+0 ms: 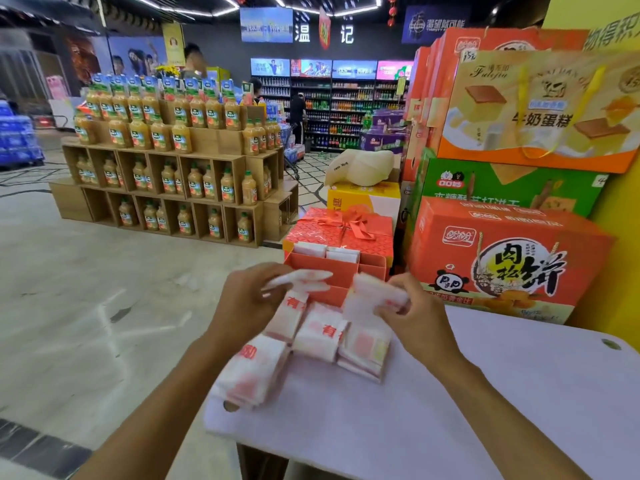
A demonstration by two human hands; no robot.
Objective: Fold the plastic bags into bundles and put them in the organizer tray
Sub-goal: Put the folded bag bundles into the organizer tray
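Table (485, 393) ran pale under both our forearms and carried everything that mattered. A juice display (166, 161) stood far beyond our left hand (247, 303), well apart from the work. An orange carton (502, 254) rose just beside our right hand (415, 317), on its outer side. A red gift box (346, 230) with a ribbon sat further ahead, behind the tray (322, 268).

That tray lay straight ahead of both hands, just past the fingertips. Its long axis ran across us, from the left hand toward the right. White bundles (341, 254) already stood in its far compartments; we could not see into the near ones.

Four stacks (320, 336) of flat bags lay on the table beneath and between our hands, their long sides pointing away from us.

Our right hand pinched a folded bag (372, 294) between thumb and fingers, lifted over the tray's near right corner. Our left hand curled round a narrow white strip (299, 279), held over the near wall. We could not tell whether strip and bag were one piece.

We judged the right hand nearer to a drop, since its bag hung almost over the tray. The near wall stood between the hands and the compartments, so the bag would need to go over it. The carton left little room on the right.
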